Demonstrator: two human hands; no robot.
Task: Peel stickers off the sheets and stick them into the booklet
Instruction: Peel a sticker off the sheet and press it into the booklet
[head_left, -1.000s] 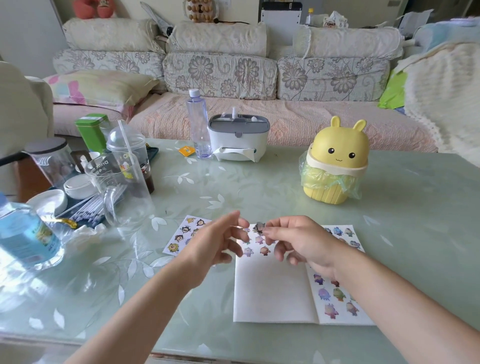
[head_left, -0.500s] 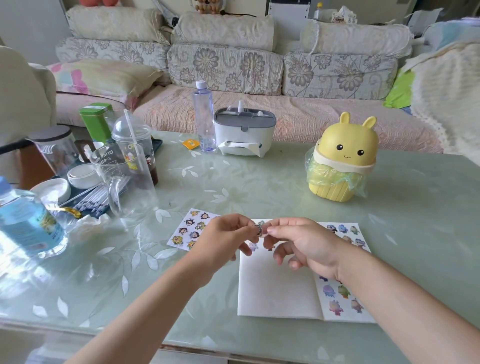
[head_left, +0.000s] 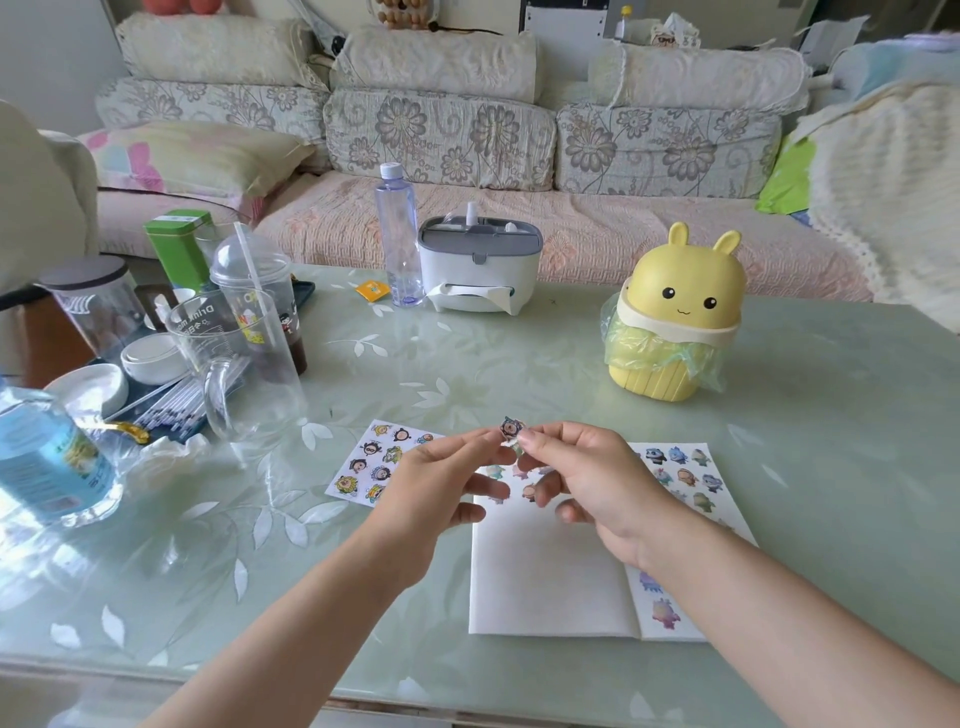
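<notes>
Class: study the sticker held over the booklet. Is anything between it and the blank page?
Only the person's own fingers. The left hand and right hand pinch the sticker above the page; their lower fingers hang over its top edge. Below them the page is blank.

The left hand (head_left: 431, 493) and right hand (head_left: 597, 483) cover the top of the open booklet (head_left: 550, 582), and the left hand hides a corner of the sticker sheet (head_left: 374, 462). The figure on the pinched sticker (head_left: 511, 429) is too small to read. A blue-labelled bottle (head_left: 41, 467) is cut by the left edge.
</notes>
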